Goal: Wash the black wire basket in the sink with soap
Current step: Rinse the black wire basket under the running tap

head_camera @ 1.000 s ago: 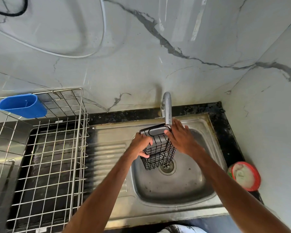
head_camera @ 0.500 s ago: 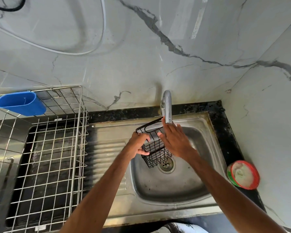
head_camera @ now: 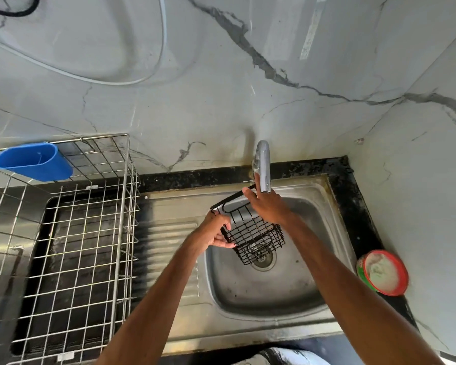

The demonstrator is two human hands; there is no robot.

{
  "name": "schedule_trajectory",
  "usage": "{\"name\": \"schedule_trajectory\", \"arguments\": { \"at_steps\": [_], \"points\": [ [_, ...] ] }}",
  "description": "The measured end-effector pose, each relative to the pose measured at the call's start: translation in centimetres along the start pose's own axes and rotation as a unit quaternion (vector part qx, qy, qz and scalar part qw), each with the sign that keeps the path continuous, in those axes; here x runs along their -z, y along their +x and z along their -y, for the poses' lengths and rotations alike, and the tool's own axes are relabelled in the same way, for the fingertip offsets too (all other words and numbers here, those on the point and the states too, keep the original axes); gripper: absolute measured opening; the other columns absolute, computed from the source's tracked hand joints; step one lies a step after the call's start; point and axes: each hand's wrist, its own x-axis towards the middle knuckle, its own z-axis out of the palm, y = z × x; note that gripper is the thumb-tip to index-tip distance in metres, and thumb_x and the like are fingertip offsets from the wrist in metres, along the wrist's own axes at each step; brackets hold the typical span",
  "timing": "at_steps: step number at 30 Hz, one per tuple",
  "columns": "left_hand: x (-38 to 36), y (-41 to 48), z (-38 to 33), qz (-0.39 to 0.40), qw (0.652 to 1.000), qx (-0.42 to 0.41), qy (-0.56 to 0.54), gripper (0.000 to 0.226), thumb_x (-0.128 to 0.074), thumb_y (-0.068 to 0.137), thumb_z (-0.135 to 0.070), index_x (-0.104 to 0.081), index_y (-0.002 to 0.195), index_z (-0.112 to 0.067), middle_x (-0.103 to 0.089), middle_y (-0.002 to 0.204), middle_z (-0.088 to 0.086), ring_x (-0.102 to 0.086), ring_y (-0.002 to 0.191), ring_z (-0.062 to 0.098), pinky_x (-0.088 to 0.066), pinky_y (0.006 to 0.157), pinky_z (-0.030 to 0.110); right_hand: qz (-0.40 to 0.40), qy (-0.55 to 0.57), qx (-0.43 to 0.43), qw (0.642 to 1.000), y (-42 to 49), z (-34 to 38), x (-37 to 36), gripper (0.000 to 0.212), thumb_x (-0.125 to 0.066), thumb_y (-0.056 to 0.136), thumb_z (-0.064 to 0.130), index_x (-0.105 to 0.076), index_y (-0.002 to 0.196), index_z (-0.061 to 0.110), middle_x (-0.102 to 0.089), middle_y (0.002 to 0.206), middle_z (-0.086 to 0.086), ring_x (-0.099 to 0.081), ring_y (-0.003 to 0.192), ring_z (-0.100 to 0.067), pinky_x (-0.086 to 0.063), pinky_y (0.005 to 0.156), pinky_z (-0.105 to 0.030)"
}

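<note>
The black wire basket (head_camera: pixel 253 234) hangs tilted over the steel sink (head_camera: pixel 279 291), just under the tap spout (head_camera: pixel 263 167) and above the drain (head_camera: pixel 262 256). My left hand (head_camera: pixel 216 231) grips the basket's left edge, fingers curled round the wires. My right hand (head_camera: pixel 267 206) lies flat with straight fingers over the basket's upper right side, its fingertips at the top rim. No running water is clearly visible.
A round red-rimmed tub of whitish soap paste (head_camera: pixel 382 272) stands on the black counter right of the sink. A steel wire dish rack (head_camera: pixel 71 246) with a blue plastic holder (head_camera: pixel 34 162) fills the left. Marble walls close the back and right.
The basket has turned and tipped, its open mesh now facing up more. My right hand slid up along it toward the top rim under the tap. My left hand keeps its hold.
</note>
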Motion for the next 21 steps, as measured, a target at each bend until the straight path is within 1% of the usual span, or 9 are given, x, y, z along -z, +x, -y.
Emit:
{"name": "schedule_trajectory", "arguments": {
  "at_steps": [1, 2, 4, 6, 11, 12, 15, 18, 21],
  "points": [
    [0.2, -0.1, 0.0, 0.003, 1.0, -0.002, -0.002, 0.038, -0.056, 0.088, 0.004, -0.048, 0.123, -0.008, -0.051, 0.119, 0.026, -0.069, 0.097, 0.05, -0.064, 0.059, 0.038, 0.012, 0.05, -0.018, 0.999, 0.3, 0.1, 0.5, 0.073, -0.029, 0.099, 0.068, -0.026, 0.155, 0.021, -0.061, 0.097, -0.011, -0.063, 0.079, -0.017, -0.051, 0.066, -0.028],
    [0.4, 0.0, 0.1, 0.006, 1.0, -0.004, -0.007, 0.039, -0.056, 0.087, 0.005, -0.047, 0.122, -0.009, -0.05, 0.12, 0.024, -0.068, 0.1, 0.051, -0.065, 0.061, 0.039, 0.021, 0.094, -0.022, 0.995, 0.7, 0.1, 0.8, 0.071, -0.029, 0.099, 0.068, -0.028, 0.155, 0.025, -0.063, 0.105, -0.009, -0.062, 0.086, -0.017, -0.052, 0.072, -0.032],
    [0.6, 0.0, 0.3, 0.011, 1.0, -0.008, -0.013, 0.039, -0.056, 0.087, 0.006, -0.048, 0.122, -0.008, -0.049, 0.122, 0.021, -0.066, 0.104, 0.053, -0.066, 0.065, 0.043, 0.045, 0.187, -0.033, 0.981, 1.0, -0.2, 1.0, 0.066, -0.03, 0.103, 0.061, -0.025, 0.158, 0.024, -0.051, 0.142, -0.005, -0.051, 0.122, -0.021, -0.041, 0.106, -0.045],
    [0.7, 0.1, 0.7, 0.008, 1.0, -0.005, -0.027, 0.03, -0.056, 0.087, 0.005, -0.052, 0.115, -0.006, -0.049, 0.128, 0.022, -0.063, 0.108, 0.053, -0.066, 0.064, 0.043, 0.077, 0.263, -0.063, 0.96, 0.7, -1.0, 0.6, 0.059, -0.035, 0.107, 0.048, -0.029, 0.156, 0.016, -0.038, 0.155, -0.006, -0.037, 0.139, -0.022, -0.023, 0.118, -0.044],
    [0.7, 0.8, 1.7, -0.021, 0.997, 0.007, -0.071, 0.016, -0.053, 0.089, 0.003, -0.054, 0.103, -0.004, -0.056, 0.126, 0.033, -0.066, 0.107, 0.049, -0.064, 0.059, 0.039, 0.061, 0.287, -0.112, 0.949, -1.3, -2.1, -0.4, 0.064, -0.03, 0.105, 0.058, -0.036, 0.154, 0.017, -0.034, 0.158, -0.007, -0.032, 0.146, -0.029, -0.026, 0.118, -0.042],
    [0.7, 0.9, 1.7, -0.027, 0.996, 0.012, -0.083, 0.015, -0.052, 0.089, 0.004, -0.054, 0.102, -0.004, -0.057, 0.124, 0.033, -0.066, 0.107, 0.049, -0.065, 0.06, 0.04, 0.048, 0.276, -0.094, 0.955, -1.9, -1.6, -0.6, 0.063, -0.027, 0.106, 0.055, -0.038, 0.152, 0.013, -0.038, 0.154, -0.005, -0.035, 0.144, -0.029, -0.03, 0.115, -0.039],
    [0.7, 1.1, 1.5, -0.043, 0.992, 0.021, -0.117, 0.019, -0.046, 0.089, 0.007, -0.052, 0.103, -0.003, -0.057, 0.118, 0.03, -0.065, 0.11, 0.05, -0.066, 0.065, 0.047, 0.001, 0.215, 0.022, 0.976, -3.9, -0.2, -1.5, 0.059, -0.024, 0.108, 0.048, -0.035, 0.152, 0.011, -0.044, 0.15, -0.021, -0.043, 0.138, -0.036, -0.039, 0.107, -0.04],
    [1.1, 1.1, 1.1, -0.042, 0.987, 0.021, -0.151, 0.025, -0.039, 0.089, 0.013, -0.048, 0.107, -0.002, -0.055, 0.112, 0.026, -0.064, 0.113, 0.053, -0.065, 0.066, 0.052, -0.034, 0.202, 0.08, 0.975, -4.0, -0.5, -2.1, 0.058, -0.029, 0.107, 0.051, -0.02, 0.16, 0.03, -0.043, 0.151, -0.021, -0.044, 0.136, -0.04, -0.042, 0.11, -0.052],
    [2.1, 0.9, 1.2, -0.016, 0.988, 0.009, -0.151, 0.022, -0.039, 0.088, 0.01, -0.046, 0.102, -0.005, -0.057, 0.127, 0.039, -0.067, 0.105, 0.057, -0.066, 0.067, 0.046, -0.02, 0.215, 0.099, 0.971, -2.6, -2.0, -2.4, 0.064, -0.023, 0.099, 0.072, -0.025, 0.157, 0.043, -0.044, 0.145, -0.029, -0.041, 0.129, -0.052, -0.044, 0.103, -0.06]
  ]
}}
